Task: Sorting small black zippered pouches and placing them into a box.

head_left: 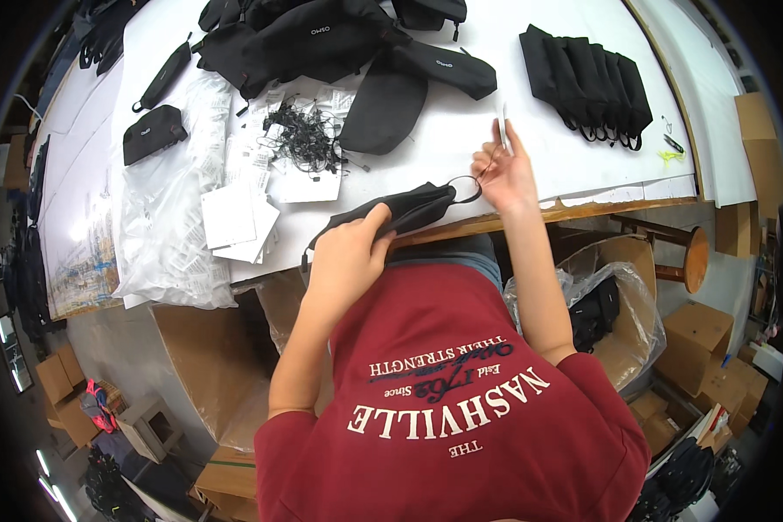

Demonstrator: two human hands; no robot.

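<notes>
My left hand (350, 248) is closed around the body of a black zip pouch (416, 209) at the table's near edge. From the pouch's right end a thin black loop (468, 198) reaches toward my right hand (506, 178). That hand pinches a white card tag (503, 129), seen almost edge-on, between thumb and fingers. Whether the tag's string passes through the loop cannot be made out. Left of the pouch lie a tangle of black tag strings (303, 139) and a few white cards (235, 217).
A heap of black pouches (300, 48) covers the far middle of the white table (487, 161). Several more stand in a row (587, 83) at the right, near small snips (673, 143). Clear plastic bags (170, 217) lie at the left. Below are a lined carton (631, 304) and a stool (694, 259).
</notes>
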